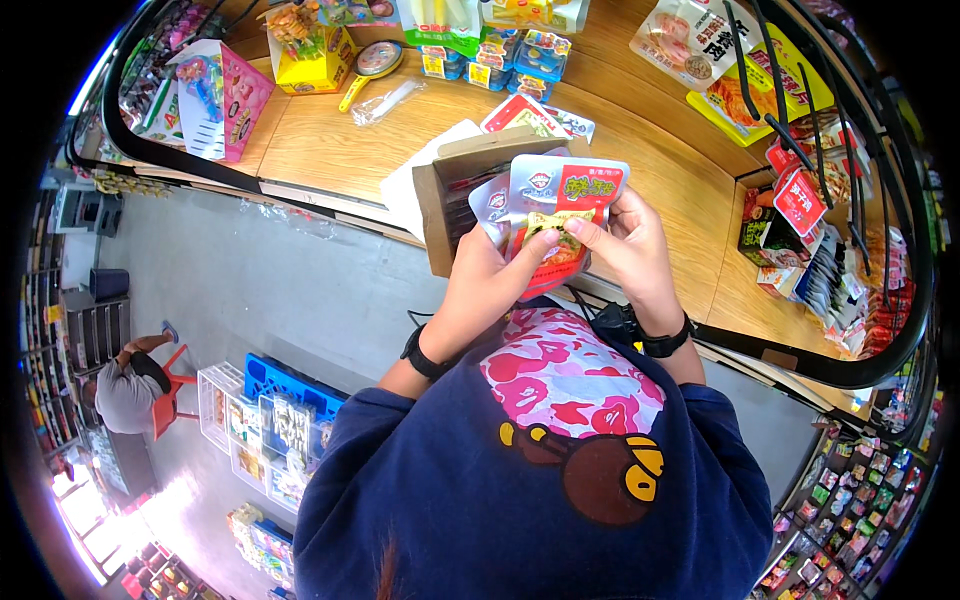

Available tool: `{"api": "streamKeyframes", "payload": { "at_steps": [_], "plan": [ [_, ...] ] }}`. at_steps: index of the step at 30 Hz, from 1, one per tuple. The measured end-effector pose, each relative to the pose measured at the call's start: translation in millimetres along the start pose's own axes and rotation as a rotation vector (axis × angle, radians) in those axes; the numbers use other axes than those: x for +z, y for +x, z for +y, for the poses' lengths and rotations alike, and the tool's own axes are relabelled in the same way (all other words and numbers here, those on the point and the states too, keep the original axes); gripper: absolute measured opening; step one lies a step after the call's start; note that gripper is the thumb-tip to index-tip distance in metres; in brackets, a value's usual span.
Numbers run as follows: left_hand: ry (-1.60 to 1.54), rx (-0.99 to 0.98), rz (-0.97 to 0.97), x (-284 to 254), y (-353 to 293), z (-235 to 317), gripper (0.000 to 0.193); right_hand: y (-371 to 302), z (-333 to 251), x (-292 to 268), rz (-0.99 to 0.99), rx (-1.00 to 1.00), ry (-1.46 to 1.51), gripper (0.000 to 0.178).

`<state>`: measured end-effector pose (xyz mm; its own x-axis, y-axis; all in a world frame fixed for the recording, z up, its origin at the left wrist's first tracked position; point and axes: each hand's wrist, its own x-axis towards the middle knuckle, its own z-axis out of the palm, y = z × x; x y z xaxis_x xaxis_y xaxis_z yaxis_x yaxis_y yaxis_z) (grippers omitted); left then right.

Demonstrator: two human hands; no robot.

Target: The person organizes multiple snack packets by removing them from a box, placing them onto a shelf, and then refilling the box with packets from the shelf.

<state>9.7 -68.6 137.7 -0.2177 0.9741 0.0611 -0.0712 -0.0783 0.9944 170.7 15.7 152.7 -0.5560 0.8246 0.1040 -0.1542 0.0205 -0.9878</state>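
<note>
Both hands are at a silver and red snack packet (567, 212), held upright in front of my chest. My right hand (636, 252) grips its right side, thumb on the front. My left hand (488, 276) pinches the lower left part, its thumb meeting the front near the other thumb; its other fingers are hidden behind. A second silver packet (491, 203) sits just behind, at the left. An open brown cardboard box (433, 222) with packets inside stands directly behind my left hand, at the shelf edge. More red and white packets (524, 116) lie beyond the box.
The curved wooden shelf (655, 185) has a black metal rail (870, 375). On it are a yellow-handled toy (371, 70), blue tubs (540, 62), a pink carton (236, 100) and a yellow packet (760, 90). Behind, a seated person (128, 388) and clear bins (265, 430) stand on the grey floor.
</note>
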Motion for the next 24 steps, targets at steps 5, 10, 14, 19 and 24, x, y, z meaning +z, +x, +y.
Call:
{"api": "streamKeyframes", "payload": {
  "at_steps": [5, 10, 14, 19, 24],
  "plan": [
    [-0.005, 0.015, 0.008, 0.6, -0.7, -3.1, 0.029, -1.3, 4.5, 1.4, -0.003, -0.014, 0.037, 0.036],
    [0.057, 0.013, -0.015, -0.3, -0.5, -0.7, 0.032, -0.7, 9.0, -0.3, -0.026, -0.013, 0.019, 0.034],
    [0.058, 0.001, -0.016, -1.7, 0.8, -3.6, 0.035, 0.5, 9.0, -0.3, -0.014, 0.04, 0.004, 0.031],
    [0.096, 0.011, 0.0, -4.4, 1.6, -1.9, 0.033, 1.5, 6.0, 2.6, 0.0, 0.066, -0.003, 0.029],
    [0.006, 0.0, 0.035, -2.1, -1.6, -0.8, 0.032, 1.7, 5.0, 0.2, 0.016, -0.013, -0.117, 0.034]
  ]
}}
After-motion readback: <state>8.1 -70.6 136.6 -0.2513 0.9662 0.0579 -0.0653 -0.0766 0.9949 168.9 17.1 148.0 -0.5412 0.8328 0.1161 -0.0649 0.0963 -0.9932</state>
